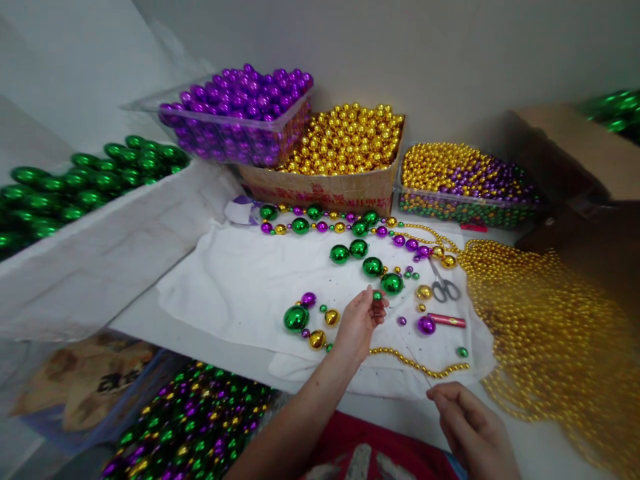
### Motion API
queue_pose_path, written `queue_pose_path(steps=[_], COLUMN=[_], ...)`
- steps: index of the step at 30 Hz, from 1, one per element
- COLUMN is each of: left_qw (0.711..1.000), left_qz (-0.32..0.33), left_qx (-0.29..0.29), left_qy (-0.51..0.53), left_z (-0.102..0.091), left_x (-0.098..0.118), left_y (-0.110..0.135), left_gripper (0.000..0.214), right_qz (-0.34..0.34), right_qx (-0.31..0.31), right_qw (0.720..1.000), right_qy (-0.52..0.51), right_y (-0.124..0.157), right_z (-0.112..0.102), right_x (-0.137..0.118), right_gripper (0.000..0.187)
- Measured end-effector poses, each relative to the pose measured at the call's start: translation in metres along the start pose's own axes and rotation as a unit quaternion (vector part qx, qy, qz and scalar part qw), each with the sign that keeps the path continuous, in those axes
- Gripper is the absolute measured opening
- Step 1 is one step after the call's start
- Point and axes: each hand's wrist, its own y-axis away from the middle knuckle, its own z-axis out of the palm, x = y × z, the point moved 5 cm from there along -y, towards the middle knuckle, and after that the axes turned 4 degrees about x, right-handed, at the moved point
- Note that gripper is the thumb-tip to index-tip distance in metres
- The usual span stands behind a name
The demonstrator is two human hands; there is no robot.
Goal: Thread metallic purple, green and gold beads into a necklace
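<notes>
Over the white cloth [225,287], my left hand [361,320] pinches a small green bead [377,296] between its fingertips. A thin string runs from there to my right hand [465,420], whose thumb and forefinger are closed on it near the table's front edge. A partly strung piece with a big green ball [296,319] and purple and gold beads lies left of my left wrist. Below that hand stretches a strand of small gold beads [420,363]. Loose large green balls [373,267] rest just beyond my fingers.
Scissors [444,288] and a red lighter-like stick [447,321] lie on the right. Behind stand a purple-ball bin [280,127], a gold-ball carton [320,190] and a mixed-bead tub [460,203]. Gold bead strands [545,320] cover the right side. A white foam box [100,247] borders the left.
</notes>
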Motion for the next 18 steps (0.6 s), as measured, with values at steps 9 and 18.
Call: queue_pose_path(steps=[9, 18], left_qw=[0.999, 0.985], left_qz=[-0.003, 0.002], left_qx=[-0.032, -0.095], left_qy=[-0.004, -0.142], left_z=[0.0, 0.019], left_x=[-0.001, -0.015], left_y=[0.002, 0.022], left_gripper=[0.041, 0.029], right_qz=[-0.008, -0.068], right_qx=[-0.009, -0.032], right_qw=[1.0, 0.997], right_qy=[-0.009, 0.009], right_y=[0.0, -0.027], right_z=[-0.001, 0.011], right_x=[0.004, 0.007], right_gripper=[0.039, 0.038])
